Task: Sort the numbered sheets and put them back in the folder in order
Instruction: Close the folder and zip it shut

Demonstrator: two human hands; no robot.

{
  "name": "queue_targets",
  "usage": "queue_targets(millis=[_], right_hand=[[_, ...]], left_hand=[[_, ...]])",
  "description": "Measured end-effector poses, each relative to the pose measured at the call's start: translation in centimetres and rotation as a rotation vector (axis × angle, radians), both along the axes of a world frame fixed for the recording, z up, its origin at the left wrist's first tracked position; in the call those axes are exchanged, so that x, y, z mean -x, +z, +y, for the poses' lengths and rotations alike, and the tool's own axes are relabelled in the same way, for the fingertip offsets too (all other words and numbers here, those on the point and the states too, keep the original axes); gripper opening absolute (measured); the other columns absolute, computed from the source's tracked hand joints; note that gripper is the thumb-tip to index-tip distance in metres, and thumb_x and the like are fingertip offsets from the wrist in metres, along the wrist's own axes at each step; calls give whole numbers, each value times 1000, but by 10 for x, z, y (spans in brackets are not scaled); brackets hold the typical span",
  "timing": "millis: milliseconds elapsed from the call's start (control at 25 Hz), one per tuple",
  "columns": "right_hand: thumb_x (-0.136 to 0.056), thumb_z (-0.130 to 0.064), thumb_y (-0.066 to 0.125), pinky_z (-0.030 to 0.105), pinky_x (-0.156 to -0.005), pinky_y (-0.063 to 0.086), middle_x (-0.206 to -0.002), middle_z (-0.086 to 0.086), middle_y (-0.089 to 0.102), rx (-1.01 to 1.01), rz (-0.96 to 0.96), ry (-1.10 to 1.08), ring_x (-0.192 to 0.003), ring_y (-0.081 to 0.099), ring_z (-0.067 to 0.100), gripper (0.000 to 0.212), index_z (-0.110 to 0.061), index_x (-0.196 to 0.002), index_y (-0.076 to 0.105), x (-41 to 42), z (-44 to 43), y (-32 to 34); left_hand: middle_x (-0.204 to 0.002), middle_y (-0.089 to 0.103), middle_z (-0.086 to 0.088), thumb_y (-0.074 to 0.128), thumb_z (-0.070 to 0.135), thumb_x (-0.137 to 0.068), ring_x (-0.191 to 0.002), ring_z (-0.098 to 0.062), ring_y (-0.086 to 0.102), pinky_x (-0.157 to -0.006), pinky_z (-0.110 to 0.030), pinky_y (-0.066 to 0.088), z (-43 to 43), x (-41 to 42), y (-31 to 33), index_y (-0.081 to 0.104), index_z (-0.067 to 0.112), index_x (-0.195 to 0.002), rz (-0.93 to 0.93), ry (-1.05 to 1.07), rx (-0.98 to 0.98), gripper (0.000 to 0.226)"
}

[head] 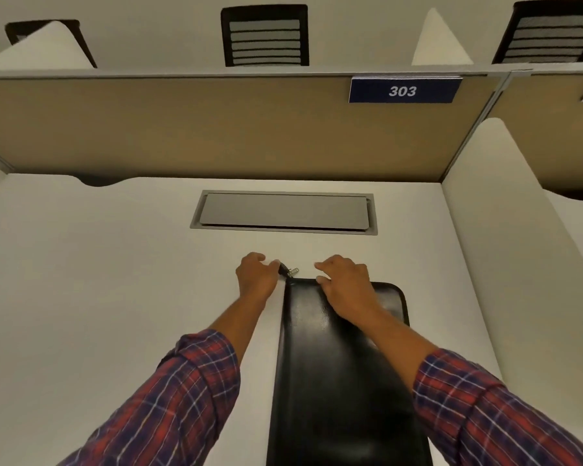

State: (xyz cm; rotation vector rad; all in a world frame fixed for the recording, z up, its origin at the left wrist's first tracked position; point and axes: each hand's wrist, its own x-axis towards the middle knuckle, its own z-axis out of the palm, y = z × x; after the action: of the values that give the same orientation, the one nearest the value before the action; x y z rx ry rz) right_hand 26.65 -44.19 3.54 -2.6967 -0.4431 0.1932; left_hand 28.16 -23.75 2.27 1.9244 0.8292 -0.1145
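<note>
Now the left hand (256, 275) pinches the zipper pull (288, 271) (far corner of the folder (344, 381)). Right hand (345, 280) grips its far edge.

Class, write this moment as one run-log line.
folder: closed, flat on desk | left hand: pinches zipper pull, far-left corner | right hand: holds folder's far edge | sheets: none in view

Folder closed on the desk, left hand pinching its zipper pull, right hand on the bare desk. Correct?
No: in the head view the right hand holds the folder by its far edge. The left hand does pinch the zipper pull.
</note>
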Motion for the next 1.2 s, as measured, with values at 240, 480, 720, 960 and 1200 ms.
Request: queue_targets(millis=[240, 480, 720, 960, 1200], right_hand=[[-105, -30, 60, 46, -106, 41, -137, 0, 61, 139, 80, 228, -124, 56, 24, 35, -31, -140, 64, -64, 39, -19], [-100, -35, 65, 42, -96, 39, -114, -3, 64, 183, -2, 403, -107, 57, 19, 16, -31, -113, 74, -83, 49, -26], [-96, -17, 68, 36, -81, 36, -102, -5, 63, 211, -91, 501, -96, 55, 18, 15, -29, -100, 74, -86, 14, -27], [-94, -17, 73, 28, -74, 46, -105, -4, 59, 256, -34, 415, -91, 51, 14, 11, -28, -96, 74, -80, -67, -19], [-102, -16, 64, 27, -78, 50, -101, 0, 68, 170, 121, 94, -91, 61, 18, 12, -21, -100, 75, -53, -148, -23]], left_hand=[[-104, 69, -11, 86, 6, -81, -86, -25, 73, -74, -42, 66, 1, -33, -10, 69, 8, -106, 65, -24, 96, 31], [-99, 68, -8, 85, 2, -82, -77, -21, 75, -57, -26, 62, 7, -29, -14, 68, 11, -100, 22, 27, 109, 27], [-95, 70, -8, 86, 3, -82, -78, -20, 74, -52, -20, 58, 5, -24, -10, 70, 11, -92, 0, 12, 21, 21], [-95, 71, -7, 84, 4, -85, -73, -15, 71, -49, -15, 53, 11, -19, -8, 71, 10, -94, -13, 13, -41, 17], [-116, 67, -7, 76, 10, -91, -101, -18, 64, -83, -32, 56, -3, -14, -9, 70, 13, -109, -34, -109, -321, 19]])
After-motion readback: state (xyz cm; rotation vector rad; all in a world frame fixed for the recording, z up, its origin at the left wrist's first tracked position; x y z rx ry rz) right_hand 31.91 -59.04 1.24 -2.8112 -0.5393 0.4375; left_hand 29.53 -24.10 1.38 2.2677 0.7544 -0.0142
